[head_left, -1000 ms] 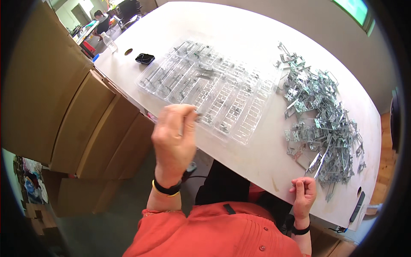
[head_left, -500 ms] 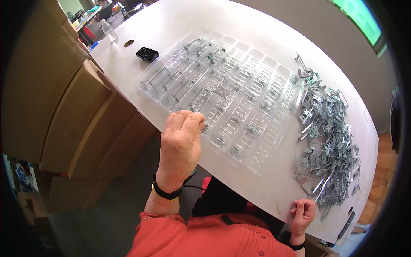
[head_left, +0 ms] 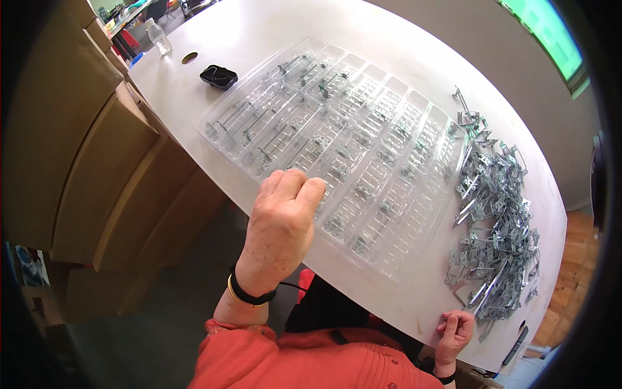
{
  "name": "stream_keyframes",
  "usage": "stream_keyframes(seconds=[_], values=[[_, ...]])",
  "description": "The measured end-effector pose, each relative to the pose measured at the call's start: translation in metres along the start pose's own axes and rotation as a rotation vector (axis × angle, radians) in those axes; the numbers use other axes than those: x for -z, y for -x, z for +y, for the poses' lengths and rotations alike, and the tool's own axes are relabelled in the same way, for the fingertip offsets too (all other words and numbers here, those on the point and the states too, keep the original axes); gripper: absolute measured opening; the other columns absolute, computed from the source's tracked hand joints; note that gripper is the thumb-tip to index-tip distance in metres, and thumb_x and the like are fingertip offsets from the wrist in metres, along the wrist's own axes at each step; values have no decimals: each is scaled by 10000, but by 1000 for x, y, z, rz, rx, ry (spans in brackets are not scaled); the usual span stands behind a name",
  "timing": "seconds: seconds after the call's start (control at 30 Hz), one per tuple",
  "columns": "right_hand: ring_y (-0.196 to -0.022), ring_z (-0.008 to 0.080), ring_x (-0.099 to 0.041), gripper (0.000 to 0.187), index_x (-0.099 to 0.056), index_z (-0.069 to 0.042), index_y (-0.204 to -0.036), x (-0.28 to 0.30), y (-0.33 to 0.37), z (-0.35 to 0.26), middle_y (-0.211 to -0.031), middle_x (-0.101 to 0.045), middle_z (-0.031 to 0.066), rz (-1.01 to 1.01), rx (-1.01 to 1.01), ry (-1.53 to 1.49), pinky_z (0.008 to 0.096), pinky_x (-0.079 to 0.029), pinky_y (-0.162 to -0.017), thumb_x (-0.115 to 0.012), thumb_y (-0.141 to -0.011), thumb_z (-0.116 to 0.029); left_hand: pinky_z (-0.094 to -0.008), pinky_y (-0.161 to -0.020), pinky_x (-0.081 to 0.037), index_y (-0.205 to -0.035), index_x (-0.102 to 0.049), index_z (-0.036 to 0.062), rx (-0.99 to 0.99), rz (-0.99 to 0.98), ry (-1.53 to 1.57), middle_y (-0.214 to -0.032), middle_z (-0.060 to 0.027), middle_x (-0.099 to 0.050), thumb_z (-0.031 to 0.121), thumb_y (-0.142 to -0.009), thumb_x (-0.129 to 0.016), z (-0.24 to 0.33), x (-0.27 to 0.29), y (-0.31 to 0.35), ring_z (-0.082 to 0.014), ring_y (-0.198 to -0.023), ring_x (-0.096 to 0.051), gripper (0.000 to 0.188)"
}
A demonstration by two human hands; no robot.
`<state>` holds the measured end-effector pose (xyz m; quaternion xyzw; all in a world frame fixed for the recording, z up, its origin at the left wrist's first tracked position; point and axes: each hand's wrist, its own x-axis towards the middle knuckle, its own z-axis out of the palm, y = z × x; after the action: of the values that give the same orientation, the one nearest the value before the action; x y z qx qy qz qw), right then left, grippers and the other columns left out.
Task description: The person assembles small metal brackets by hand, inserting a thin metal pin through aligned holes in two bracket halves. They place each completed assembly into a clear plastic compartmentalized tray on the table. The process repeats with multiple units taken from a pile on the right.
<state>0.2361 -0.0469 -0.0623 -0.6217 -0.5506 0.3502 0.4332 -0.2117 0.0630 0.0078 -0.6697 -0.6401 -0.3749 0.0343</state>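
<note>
Over the near left edge of a clear plastic tray [head_left: 395, 256], my left hand [head_left: 280, 223] is closed, its fingers bent down and pressed together. Whatever the fingertips hold, if anything, is hidden behind the knuckles. The tray has long moulded compartments, with small grey metal parts [head_left: 343, 152] lying in many of them. At the table's near right edge my right hand [head_left: 455, 334] rests loosely curled, with nothing seen in it. Just beyond it spreads a tangled heap of silvery metal brackets and rods [head_left: 499, 227].
A small black tray [head_left: 219, 76] and a clear bottle [head_left: 157, 36] stand at the far left of the white table [head_left: 414, 305]. Large cardboard boxes [head_left: 91, 181] are stacked beside the table's left edge. A dark pen-like tool [head_left: 515, 347] lies at the near right corner.
My left hand has shifted slightly right and down and stays closed. The tray looks slightly displaced as the whole view has moved a little. My right hand remains curled by the heap.
</note>
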Motion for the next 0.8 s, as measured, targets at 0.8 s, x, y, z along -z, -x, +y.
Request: stream_keyframes(seconds=[0.8], values=[[-657, 56, -547, 169, -575, -85, -1099, -1, 1, 1, -990, -658, 54, 4, -3, -8, 198, -450, -623, -662, -1106, -230, -404, -837, -498, -924, -778, 75, 15, -93, -46, -922, -88, -571, -10, -781, -804, -2, 2, -4, -293, -896, -586, 169]])
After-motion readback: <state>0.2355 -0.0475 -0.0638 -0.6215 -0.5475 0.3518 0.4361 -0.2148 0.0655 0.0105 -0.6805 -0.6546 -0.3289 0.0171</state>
